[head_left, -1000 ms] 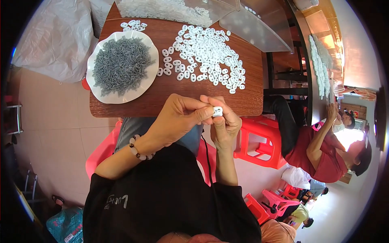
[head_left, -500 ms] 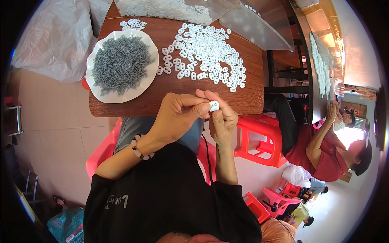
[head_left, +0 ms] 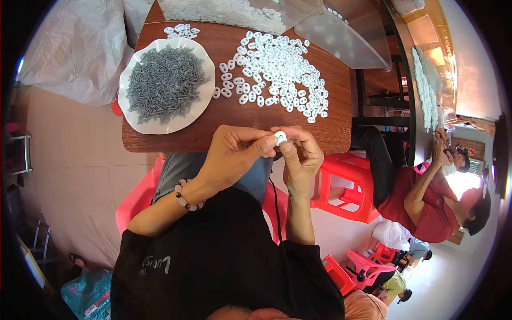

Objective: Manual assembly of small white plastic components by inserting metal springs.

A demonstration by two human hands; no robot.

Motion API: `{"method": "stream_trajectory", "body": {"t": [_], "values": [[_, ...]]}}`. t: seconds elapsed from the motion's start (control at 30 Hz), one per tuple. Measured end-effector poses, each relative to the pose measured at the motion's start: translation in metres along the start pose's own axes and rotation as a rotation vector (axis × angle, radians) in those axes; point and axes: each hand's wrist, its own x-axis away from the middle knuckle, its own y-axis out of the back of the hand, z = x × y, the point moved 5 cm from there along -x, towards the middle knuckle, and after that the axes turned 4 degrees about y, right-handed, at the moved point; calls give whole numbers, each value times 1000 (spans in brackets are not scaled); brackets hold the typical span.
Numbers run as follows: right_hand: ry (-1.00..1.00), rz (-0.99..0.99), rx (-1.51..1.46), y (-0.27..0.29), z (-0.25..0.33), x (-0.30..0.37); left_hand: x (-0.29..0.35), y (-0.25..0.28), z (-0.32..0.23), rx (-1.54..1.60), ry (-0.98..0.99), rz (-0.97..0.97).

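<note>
Between my two hands, just over the table's near edge, is a small white oval plastic piece (head_left: 280, 137) with holes in it. My left hand (head_left: 234, 154) pinches its left side with thumb and forefinger; a beaded bracelet circles that wrist. On its right side the thumb and fingers of my right hand (head_left: 301, 154) close on the same piece. Beyond my hands lies a spread of similar white pieces (head_left: 277, 64). To the left stands a white scalloped plate (head_left: 205, 104) heaped with small grey plastic parts (head_left: 165, 82).
A few white pieces (head_left: 181, 30) lie behind the plate on the brown wooden table (head_left: 234, 114). Clear plastic bins (head_left: 341, 40) line the far edge. A red stool (head_left: 346, 186) stands at right, near a seated person in a dark red shirt (head_left: 426, 208). White sacks (head_left: 80, 53) sit at left.
The piece has turned a little between my fingers, and my right-hand fingers have curled closer around it. The view has shifted slightly.
</note>
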Motion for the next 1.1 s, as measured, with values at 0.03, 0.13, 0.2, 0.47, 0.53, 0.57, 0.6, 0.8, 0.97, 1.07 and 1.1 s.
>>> {"method": "stream_trajectory", "body": {"t": [0.03,0.13,0.2,0.47,0.53,0.57,0.6,0.8,0.97,1.07,1.1], "values": [[25,-6,74,3,-1,1,1,1,1,1,7,-15],[30,-36,158,1,1,2,4,0,3,17,15,-46],[11,-60,170,-1,4,3,7,1,3,33,13,-62],[-146,4,282,-11,5,12,18,2,8,-136,-75,-180],[-166,11,277,-12,5,14,23,0,6,-146,-89,-209],[-186,18,275,-13,4,16,26,0,5,-154,-103,-237],[-185,20,274,-16,5,17,27,-1,6,-155,-104,-240],[-142,-15,167,-33,10,26,35,0,15,-34,-152,-304],[13,-13,462,-30,5,34,38,-1,20,94,-112,-323],[40,8,476,-30,8,33,38,-1,21,84,-111,-318],[41,8,476,-27,11,31,38,0,19,84,-112,-318]]}}
